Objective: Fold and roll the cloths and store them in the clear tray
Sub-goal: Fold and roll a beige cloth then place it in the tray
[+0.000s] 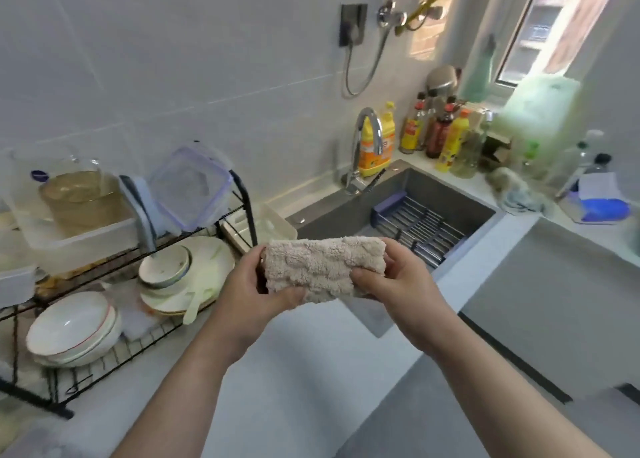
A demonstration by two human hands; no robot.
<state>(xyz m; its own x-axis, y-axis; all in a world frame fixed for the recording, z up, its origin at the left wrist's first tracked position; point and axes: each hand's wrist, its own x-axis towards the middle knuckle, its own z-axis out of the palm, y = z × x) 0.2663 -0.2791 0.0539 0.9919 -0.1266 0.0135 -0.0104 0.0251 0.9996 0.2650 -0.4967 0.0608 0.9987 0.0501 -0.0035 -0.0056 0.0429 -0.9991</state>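
Observation:
A beige fluffy cloth (320,267), folded into a thick band, is held in the air above the counter's front edge near the sink. My left hand (256,291) grips its left end, thumb under the lower edge. My right hand (394,281) grips its right end, thumb pressed on the front. A clear plastic tray (83,236) sits on the top shelf of the dish rack at the left, with a glass jug inside. Another crumpled cloth (519,194) lies on the counter right of the sink.
A black wire dish rack (104,360) with bowls and plates fills the left. The grey sink (398,211) with a tap (367,146) lies behind the cloth. Bottles (446,139) crowd the back corner by the window. A lidded clear box (194,187) leans on the rack.

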